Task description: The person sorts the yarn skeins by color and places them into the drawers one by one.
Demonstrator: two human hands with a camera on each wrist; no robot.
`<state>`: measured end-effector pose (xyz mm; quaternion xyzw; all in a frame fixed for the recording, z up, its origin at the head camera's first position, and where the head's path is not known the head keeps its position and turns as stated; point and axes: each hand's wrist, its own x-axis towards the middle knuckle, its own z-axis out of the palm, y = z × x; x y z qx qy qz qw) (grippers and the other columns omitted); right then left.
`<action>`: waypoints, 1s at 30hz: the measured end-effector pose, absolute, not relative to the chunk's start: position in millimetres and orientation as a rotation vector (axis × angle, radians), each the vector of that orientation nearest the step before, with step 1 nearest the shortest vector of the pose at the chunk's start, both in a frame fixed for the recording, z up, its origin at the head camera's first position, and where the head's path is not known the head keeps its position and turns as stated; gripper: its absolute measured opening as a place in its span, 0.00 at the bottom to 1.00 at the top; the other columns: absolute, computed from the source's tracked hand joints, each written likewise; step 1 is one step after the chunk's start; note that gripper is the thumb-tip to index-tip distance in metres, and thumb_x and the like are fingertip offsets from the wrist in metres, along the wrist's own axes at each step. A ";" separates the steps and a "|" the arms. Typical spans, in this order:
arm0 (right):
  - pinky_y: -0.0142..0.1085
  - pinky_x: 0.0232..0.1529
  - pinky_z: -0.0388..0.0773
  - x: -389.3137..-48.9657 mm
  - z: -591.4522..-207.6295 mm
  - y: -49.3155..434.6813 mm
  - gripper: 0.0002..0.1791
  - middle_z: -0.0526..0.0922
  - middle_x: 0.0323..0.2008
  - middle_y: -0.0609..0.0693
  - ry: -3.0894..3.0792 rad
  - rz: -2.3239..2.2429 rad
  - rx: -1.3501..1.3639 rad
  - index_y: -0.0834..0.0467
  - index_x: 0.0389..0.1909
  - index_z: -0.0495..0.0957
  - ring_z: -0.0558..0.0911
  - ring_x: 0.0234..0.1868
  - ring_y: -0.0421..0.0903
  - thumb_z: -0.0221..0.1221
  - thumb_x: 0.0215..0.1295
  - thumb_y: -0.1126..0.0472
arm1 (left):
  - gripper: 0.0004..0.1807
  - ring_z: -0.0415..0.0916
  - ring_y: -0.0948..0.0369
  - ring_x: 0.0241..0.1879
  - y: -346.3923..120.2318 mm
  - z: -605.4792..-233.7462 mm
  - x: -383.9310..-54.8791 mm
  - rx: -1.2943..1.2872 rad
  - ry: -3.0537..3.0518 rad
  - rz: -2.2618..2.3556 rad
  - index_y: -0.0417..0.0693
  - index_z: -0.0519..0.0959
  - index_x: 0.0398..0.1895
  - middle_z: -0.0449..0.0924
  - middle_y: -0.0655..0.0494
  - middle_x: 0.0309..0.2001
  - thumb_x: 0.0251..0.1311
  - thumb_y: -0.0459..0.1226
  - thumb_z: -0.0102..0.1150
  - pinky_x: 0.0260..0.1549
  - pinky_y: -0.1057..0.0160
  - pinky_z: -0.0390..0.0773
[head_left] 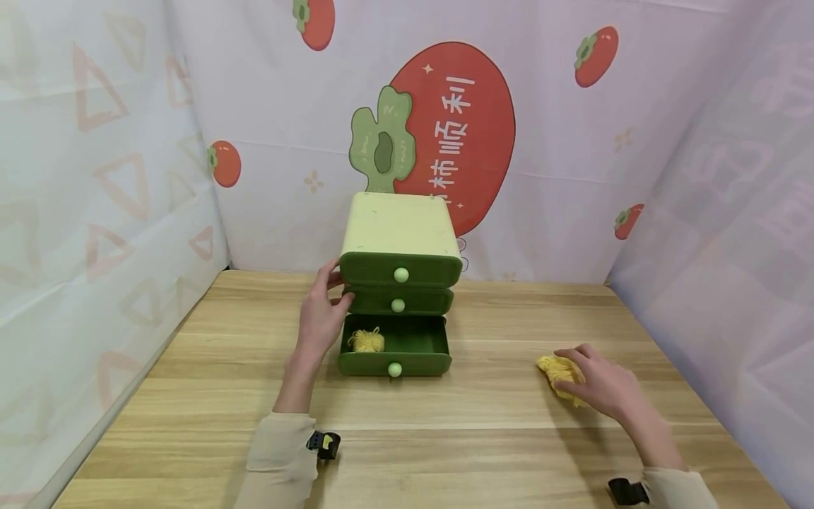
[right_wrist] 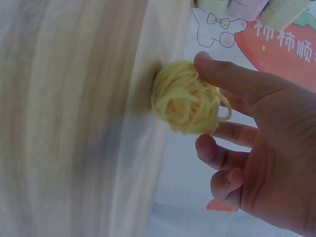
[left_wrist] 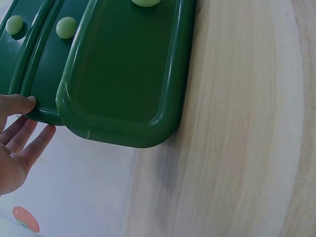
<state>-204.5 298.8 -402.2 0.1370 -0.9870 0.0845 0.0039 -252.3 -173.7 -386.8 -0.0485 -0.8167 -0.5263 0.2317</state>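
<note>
A small drawer cabinet (head_left: 402, 223) has a cream top and green drawers with round pale knobs. Its bottom drawer (head_left: 420, 364) is pulled out, and a yellow yarn ball (head_left: 367, 341) lies in its left part. My left hand (head_left: 322, 311) grips the cabinet's left side, thumb on the front edge of the middle drawer (head_left: 426, 302), fingers behind; the left wrist view shows the thumb (left_wrist: 22, 103) there. On the table to the right, my right hand (head_left: 600, 382) holds another yellow yarn ball (right_wrist: 182, 101) between thumb and fingers, a loose loop sticking out.
The wooden table (head_left: 483, 438) is walled by white printed cloth (head_left: 273, 212) at the back and both sides. The cabinet stands near the back cloth. The open bottom drawer juts toward the front.
</note>
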 end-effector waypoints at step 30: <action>0.34 0.24 0.71 -223.8 -399.3 249.1 0.25 0.81 0.45 0.48 -2.966 0.313 0.645 0.52 0.58 0.78 0.73 0.26 0.35 0.70 0.59 0.53 | 0.37 0.75 0.51 0.61 -176.2 -388.1 -253.1 -0.140 -2.250 -1.445 0.56 0.63 0.74 0.77 0.46 0.59 0.64 0.27 0.61 0.50 0.50 0.83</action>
